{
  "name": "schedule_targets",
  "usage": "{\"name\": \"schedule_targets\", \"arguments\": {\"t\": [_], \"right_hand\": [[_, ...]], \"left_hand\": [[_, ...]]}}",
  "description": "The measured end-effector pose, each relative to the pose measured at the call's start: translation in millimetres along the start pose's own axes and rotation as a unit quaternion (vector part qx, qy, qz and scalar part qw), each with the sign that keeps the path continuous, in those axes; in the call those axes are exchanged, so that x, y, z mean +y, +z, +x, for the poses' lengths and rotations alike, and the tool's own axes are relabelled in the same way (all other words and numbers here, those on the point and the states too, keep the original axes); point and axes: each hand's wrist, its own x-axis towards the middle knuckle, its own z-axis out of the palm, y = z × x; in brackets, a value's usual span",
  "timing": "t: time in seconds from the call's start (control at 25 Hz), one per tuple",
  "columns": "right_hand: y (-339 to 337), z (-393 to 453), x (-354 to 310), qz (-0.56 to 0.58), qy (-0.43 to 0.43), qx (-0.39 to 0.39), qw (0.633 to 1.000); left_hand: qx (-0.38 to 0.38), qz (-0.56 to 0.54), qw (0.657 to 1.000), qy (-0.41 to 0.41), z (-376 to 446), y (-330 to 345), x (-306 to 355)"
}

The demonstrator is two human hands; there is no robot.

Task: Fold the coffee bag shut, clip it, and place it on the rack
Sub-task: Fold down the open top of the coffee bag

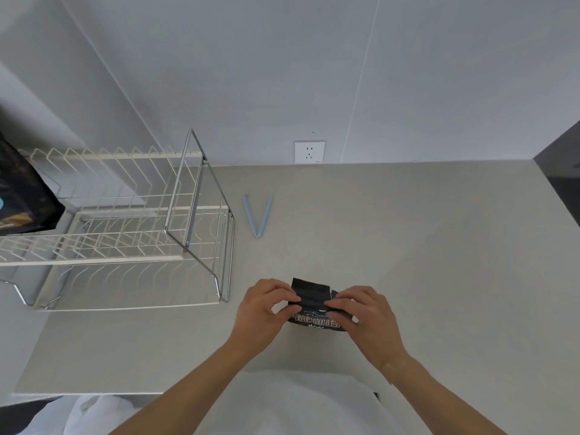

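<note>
Both hands pinch the top of the black coffee bag (315, 304), which stands on the grey table (408, 246) directly between them. The left hand (266, 309) has its fingers curled onto the bag's left upper edge; the right hand (364, 312) grips the right upper edge, thumb and fingertips pressed onto the folded-over flap. The hands cover most of the bag, so only the flap and a strip of printed lettering show, and how far the fold goes cannot be told. The pale blue clip (258, 214) lies spread open in a V on the table, beyond the hands and well apart from them. The wire rack (125, 221) stands beyond and to the left of the left hand. A second dark bag (22, 189) on its upper tier is cut off by the left edge.
</note>
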Motion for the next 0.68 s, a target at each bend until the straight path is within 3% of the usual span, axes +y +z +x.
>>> {"name": "schedule_targets", "arguments": {"t": [0.28,0.68], "right_hand": [[5.2,6.3,-3.8,0.004,-0.008,0.005,1.0],[0.8,12.0,-3.9,0.046,0.017,-0.034,0.998]], "left_hand": [[-0.055,0.092,0.984,0.14,19.5,9.1,18.7],[-0.065,0.125,0.974,0.18,25.3,12.2,12.8]]}}
